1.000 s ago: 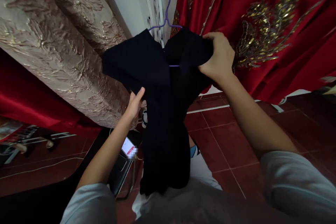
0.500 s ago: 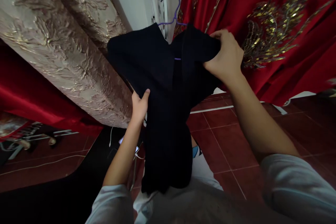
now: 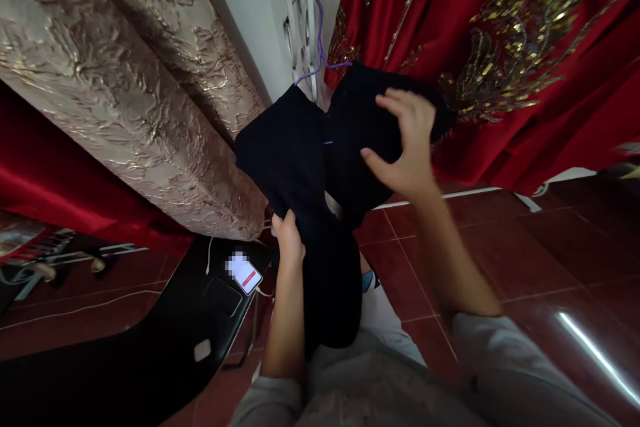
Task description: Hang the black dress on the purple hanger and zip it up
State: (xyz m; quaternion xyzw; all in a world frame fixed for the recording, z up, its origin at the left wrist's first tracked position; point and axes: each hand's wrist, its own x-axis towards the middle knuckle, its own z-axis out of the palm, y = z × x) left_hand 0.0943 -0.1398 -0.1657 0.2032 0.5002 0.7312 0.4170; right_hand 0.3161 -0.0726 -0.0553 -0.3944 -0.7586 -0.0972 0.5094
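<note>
A dark navy, nearly black garment (image 3: 287,153) hangs over a thin purple hanger (image 3: 320,57), its lower part draping down towards my lap. At its left lower edge, my left hand (image 3: 290,237) is closed on the cloth, thumb on top and the other fingers hidden. My right hand (image 3: 407,147) is over the garment's right side, thumb and fingers spread and holding nothing; whether the fingertips touch the cloth I cannot tell. A short purple bit of the hanger shows through the garment's middle.
Pale embossed fabric (image 3: 125,100) hangs at the left, and a red cloth with gold sequins (image 3: 500,67) at the right. White rack poles (image 3: 313,20) stand behind the hanger. On a black table (image 3: 150,340) lie a lit phone (image 3: 247,277) and a small white object (image 3: 203,350).
My right hand has let go of the garment's right shoulder and opened over the cloth. The hanger's hook and my left hand are lower, and the garment's right side has spread out.
</note>
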